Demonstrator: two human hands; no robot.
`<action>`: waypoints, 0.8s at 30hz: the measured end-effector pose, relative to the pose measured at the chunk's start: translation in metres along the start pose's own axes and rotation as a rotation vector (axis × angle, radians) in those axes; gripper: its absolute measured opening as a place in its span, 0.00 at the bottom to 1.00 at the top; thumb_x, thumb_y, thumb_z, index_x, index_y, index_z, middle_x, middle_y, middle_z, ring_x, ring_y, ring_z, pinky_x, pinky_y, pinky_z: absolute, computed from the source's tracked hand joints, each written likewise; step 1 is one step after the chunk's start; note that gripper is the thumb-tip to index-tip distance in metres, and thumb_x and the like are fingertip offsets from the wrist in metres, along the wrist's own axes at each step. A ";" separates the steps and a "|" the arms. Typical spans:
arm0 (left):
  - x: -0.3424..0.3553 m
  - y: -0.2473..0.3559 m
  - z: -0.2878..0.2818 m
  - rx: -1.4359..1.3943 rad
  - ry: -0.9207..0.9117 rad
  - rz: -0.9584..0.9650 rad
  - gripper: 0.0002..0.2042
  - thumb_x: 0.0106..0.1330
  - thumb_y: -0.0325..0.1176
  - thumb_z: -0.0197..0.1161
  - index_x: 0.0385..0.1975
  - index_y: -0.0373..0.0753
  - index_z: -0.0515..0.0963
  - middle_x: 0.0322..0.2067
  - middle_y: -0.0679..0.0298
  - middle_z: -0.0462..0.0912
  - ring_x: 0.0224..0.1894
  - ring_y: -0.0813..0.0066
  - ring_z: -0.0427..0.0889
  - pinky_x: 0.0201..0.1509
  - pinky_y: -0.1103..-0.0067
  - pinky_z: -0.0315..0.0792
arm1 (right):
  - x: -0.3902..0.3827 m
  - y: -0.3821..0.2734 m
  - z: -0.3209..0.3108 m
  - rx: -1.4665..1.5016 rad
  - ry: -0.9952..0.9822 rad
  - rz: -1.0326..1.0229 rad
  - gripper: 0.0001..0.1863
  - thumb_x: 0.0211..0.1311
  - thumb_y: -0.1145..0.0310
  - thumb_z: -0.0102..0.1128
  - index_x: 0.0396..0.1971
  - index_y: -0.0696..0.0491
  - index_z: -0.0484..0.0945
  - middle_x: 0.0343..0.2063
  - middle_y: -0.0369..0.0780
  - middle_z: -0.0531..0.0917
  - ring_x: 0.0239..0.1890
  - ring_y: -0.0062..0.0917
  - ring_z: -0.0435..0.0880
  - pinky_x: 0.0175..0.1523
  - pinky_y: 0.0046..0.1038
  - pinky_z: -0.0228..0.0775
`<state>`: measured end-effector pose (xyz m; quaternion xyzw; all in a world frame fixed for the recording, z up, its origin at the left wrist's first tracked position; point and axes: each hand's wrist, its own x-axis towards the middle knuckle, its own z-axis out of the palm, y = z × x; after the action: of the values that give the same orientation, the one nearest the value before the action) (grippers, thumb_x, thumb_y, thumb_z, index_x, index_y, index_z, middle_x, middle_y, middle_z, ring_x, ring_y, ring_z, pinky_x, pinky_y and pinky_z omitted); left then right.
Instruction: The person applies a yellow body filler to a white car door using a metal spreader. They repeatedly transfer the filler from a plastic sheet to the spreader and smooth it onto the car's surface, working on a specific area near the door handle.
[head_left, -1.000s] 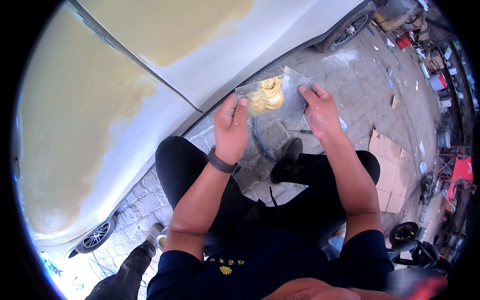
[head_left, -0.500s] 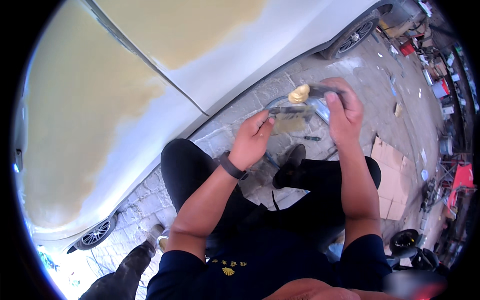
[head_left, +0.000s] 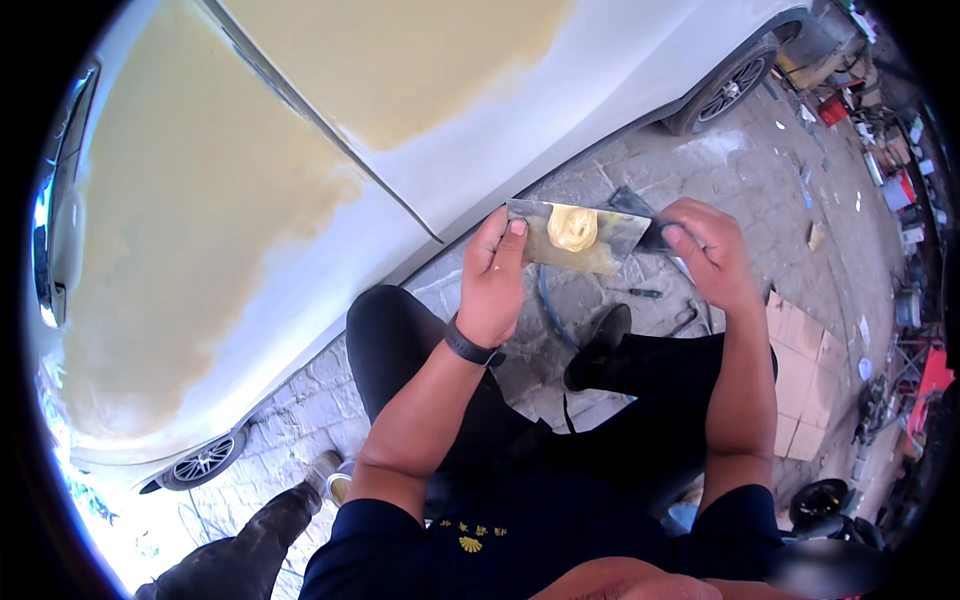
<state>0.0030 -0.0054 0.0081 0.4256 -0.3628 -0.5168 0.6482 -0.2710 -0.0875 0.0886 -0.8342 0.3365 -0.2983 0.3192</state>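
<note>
My left hand (head_left: 490, 285) is closed on the left end of a flat rectangular plate (head_left: 622, 236), thumb on top. A round dollop of pale yellow putty (head_left: 573, 229) sits on the plate near its far edge, and a smeared yellowish film covers part of the surface. At the plate's right end, my right hand (head_left: 712, 252) grips a dark putty knife (head_left: 654, 237); its blade is partly hidden, and I cannot tell if it touches the plate. To the left stands a white car (head_left: 420, 165) with broad patches of yellowish filler (head_left: 215, 200) across its side panels.
Stone paving surrounds my legs. A screwdriver-like tool (head_left: 640, 293) and a blue hose (head_left: 552, 310) lie below the plate. Flattened cardboard (head_left: 800, 375) is at right, with cluttered shelves beyond. An open can (head_left: 340, 487) stands at lower left, near another person's dark-clothed leg (head_left: 240, 540).
The putty has gone from the knife's tip onto the plate. My left hand has tilted the plate to show its top face. My right hand has lowered and moved slightly right.
</note>
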 end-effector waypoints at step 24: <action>-0.009 0.013 0.007 0.384 -0.132 0.158 0.14 0.81 0.34 0.57 0.32 0.32 0.69 0.27 0.70 0.63 0.34 0.80 0.58 0.35 0.78 0.61 | 0.007 0.035 0.074 0.969 0.504 0.507 0.08 0.75 0.70 0.63 0.46 0.57 0.83 0.41 0.34 0.86 0.43 0.17 0.81 0.51 0.24 0.72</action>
<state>-0.0006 0.0036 0.0224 0.4766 -0.5285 -0.4125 0.5686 -0.2276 -0.0881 0.0193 -0.3913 0.4160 -0.5207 0.6346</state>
